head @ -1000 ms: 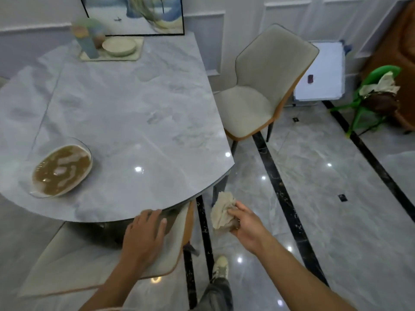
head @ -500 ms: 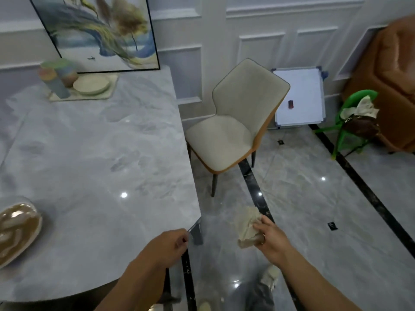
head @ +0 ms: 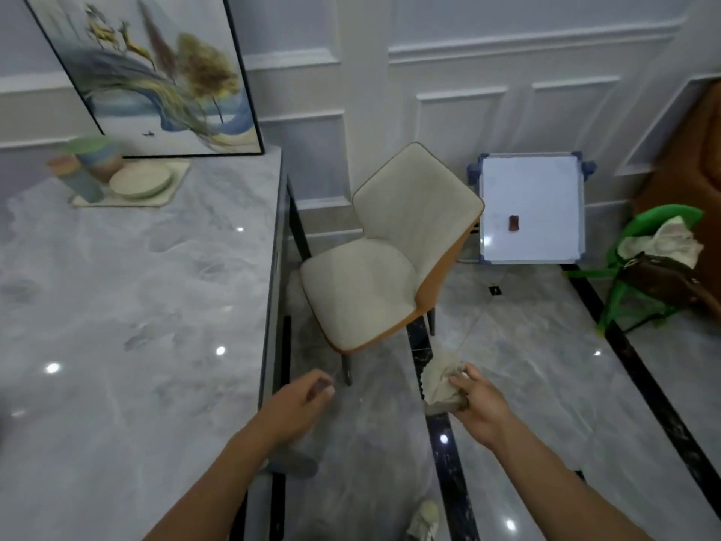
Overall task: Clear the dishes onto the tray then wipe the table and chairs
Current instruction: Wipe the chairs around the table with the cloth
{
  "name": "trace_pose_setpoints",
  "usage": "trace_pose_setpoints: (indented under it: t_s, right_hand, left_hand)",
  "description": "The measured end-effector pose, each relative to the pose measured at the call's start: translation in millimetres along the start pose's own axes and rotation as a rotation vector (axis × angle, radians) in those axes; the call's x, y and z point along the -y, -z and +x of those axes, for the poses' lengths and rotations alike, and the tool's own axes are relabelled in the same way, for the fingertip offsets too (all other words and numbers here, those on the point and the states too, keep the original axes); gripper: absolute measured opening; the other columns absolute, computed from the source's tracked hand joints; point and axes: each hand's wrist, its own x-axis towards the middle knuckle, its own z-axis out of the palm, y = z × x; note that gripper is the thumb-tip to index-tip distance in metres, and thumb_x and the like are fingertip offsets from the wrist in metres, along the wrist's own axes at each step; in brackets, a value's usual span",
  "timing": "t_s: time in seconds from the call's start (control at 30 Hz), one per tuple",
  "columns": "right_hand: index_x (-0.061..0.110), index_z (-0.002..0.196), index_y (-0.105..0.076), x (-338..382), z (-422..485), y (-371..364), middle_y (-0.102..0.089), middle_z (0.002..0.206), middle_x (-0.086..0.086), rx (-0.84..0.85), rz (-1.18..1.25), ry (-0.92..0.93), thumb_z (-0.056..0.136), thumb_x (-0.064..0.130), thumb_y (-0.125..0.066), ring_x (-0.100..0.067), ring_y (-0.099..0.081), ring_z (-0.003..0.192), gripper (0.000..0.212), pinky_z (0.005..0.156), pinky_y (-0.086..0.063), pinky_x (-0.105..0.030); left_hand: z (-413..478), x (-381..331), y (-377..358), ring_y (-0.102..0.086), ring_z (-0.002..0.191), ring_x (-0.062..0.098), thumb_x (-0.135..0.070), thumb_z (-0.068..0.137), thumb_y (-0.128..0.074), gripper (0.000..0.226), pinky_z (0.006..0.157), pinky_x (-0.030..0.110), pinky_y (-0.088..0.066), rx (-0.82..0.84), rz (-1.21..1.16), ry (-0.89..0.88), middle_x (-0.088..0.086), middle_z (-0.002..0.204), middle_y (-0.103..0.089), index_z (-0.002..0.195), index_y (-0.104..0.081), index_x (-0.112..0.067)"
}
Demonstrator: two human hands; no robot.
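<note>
At the far left of the marble surface (head: 136, 326) the tray (head: 176, 176) sits by the wall, carrying stacked cups (head: 91, 165) and a plate (head: 140, 182); no other dish shows on the part of the surface in view, so the clearing looks done as far as can be judged; the left hand (head: 296, 402) hangs just off the surface's edge, its fingers loosely curled and holding nothing, though blur softens them; beyond it stands the cream chair (head: 370, 290), angled, just beside the surface's edge and apart from both hands; the crumpled cloth (head: 441, 384) is bunched in the right hand (head: 482, 410), whose fingers grip it above the floor; the step in hand appears to be wiping the chairs; the next move calls for carrying the cloth forward to the seat and pressing it flat there, perhaps with the free hand steadying the backrest.
</note>
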Motion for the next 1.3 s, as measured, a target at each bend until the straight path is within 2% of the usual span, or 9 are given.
trace_pose_setpoints:
  t_s: [0.17,0.33,0.5,0.63,0.73,1.0,1.1,1.2,1.3]
  right_hand:
    - [0.017,0.121,-0.063,67,39,0,-0.071,0.114,-0.012,0.004,-0.039,0.028,0.106,0.0,-0.041,-0.028,-0.067,0.102,0.031,0.078,-0.054,-0.039]
    - [0.018,0.123,-0.063,134,96,-13,-0.071,0.115,-0.013,0.013,-0.145,0.073,0.105,0.001,-0.04,-0.029,-0.066,0.101,0.034,0.091,-0.051,-0.045]
    - [0.017,0.128,-0.063,214,141,-35,-0.072,0.12,-0.015,0.097,-0.23,0.109,0.102,0.003,-0.041,-0.031,-0.066,0.107,0.036,0.084,-0.054,-0.042]
    - [0.015,0.12,-0.066,295,185,-35,-0.073,0.119,-0.016,0.067,-0.282,0.175,0.098,0.011,-0.056,-0.032,-0.068,0.108,0.024,0.093,-0.055,-0.05]
    - [0.012,0.116,-0.066,346,210,-33,-0.073,0.114,-0.014,0.035,-0.375,0.24,0.096,0.018,-0.068,-0.031,-0.071,0.103,0.021,0.08,-0.061,-0.044]
    - [0.021,0.122,-0.064,444,302,-43,-0.067,0.112,0.0,0.137,-0.735,0.301,0.094,0.025,-0.073,-0.024,-0.065,0.101,0.03,0.087,-0.057,-0.04]
    - [0.019,0.117,-0.068,459,343,-50,-0.071,0.107,-0.006,0.201,-0.843,0.299,0.091,0.02,-0.074,-0.025,-0.068,0.094,0.027,0.077,-0.06,-0.041]
    - [0.024,0.104,-0.07,470,381,-56,-0.072,0.103,-0.009,0.269,-0.965,0.271,0.086,0.019,-0.076,-0.03,-0.069,0.091,0.019,0.084,-0.059,-0.049]
    - [0.02,0.107,-0.076,467,408,-51,-0.077,0.105,-0.013,0.333,-0.973,0.143,0.082,0.015,-0.078,-0.036,-0.072,0.094,0.026,0.089,-0.06,-0.056]
  left_hand:
    - [54,-50,-19,-0.075,0.084,0.011,-0.044,0.109,-0.044,0.032,0.077,0.026,-0.057,-0.049,-0.357,0.123,0.005,0.099,-0.076,0.136,-0.048,-0.028]
    - [133,-103,-27,-0.068,0.068,0.024,-0.046,0.111,-0.033,0.031,0.064,0.031,-0.047,-0.108,-0.952,0.327,0.017,0.091,-0.072,0.118,-0.05,-0.021]
    - [220,-136,-43,-0.067,0.079,0.029,-0.053,0.108,-0.035,0.055,0.071,0.035,-0.049,-0.088,-1.165,0.417,0.02,0.1,-0.07,0.133,-0.054,-0.009]
    - [287,-171,-46,-0.071,0.098,0.035,-0.06,0.106,-0.035,0.065,0.077,0.043,-0.056,-0.04,-1.299,0.468,0.022,0.115,-0.072,0.136,-0.054,-0.005]
    - [316,-187,-43,-0.067,0.111,0.038,-0.065,0.103,-0.033,0.075,0.08,0.047,-0.055,0.038,-1.416,0.491,0.026,0.125,-0.067,0.141,-0.049,-0.002]
    - [371,-210,-67,-0.062,0.122,0.043,-0.081,0.092,-0.041,0.118,0.11,0.063,-0.045,0.099,-1.739,0.638,0.035,0.148,-0.046,0.159,-0.01,0.011]
    - [386,-224,-81,-0.062,0.119,0.043,-0.082,0.09,-0.041,0.121,0.113,0.063,-0.042,0.03,-1.867,0.658,0.037,0.15,-0.043,0.159,-0.008,0.012]
    - [404,-247,-96,-0.06,0.124,0.043,-0.08,0.092,-0.041,0.118,0.116,0.061,-0.04,-0.143,-2.028,0.623,0.036,0.146,-0.046,0.16,-0.008,0.011]
    - [415,-265,-108,-0.054,0.131,0.044,-0.078,0.091,-0.046,0.115,0.116,0.06,-0.039,-0.303,-2.156,0.599,0.034,0.147,-0.045,0.162,-0.006,0.004]
